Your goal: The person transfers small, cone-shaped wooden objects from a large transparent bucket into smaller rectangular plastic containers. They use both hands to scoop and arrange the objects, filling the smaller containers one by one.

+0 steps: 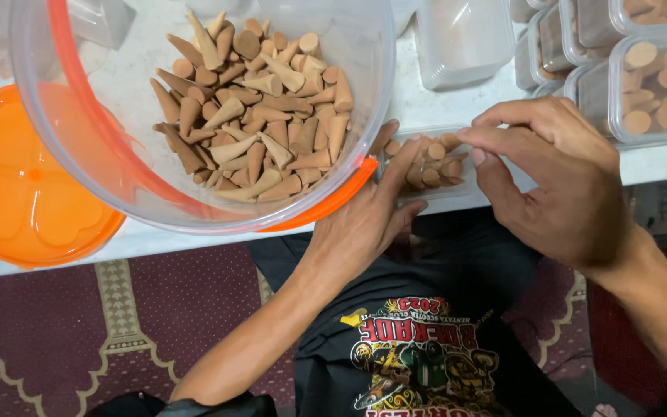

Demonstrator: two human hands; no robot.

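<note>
Small clear rectangular plastic box (430, 164), part-filled with brown clay-coloured cones, sat at the white table's (426, 104) front edge. Left hand (364, 220) steadied it, fingers extended, holding nothing. Right hand (557, 177) hovered above, fingertips pinched; contents indiscernible. Advised: keep box braced, seat cones upright.

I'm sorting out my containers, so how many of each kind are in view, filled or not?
Large round clear tub with orange rim, holding brown cones: 1
Orange lid: 1
Small clear box being filled, between the left hand and right hand: 1
Filled clear boxes stacked at the right: at least 4, partly cut off
Empty clear box: 1
Total: at least 8
</note>
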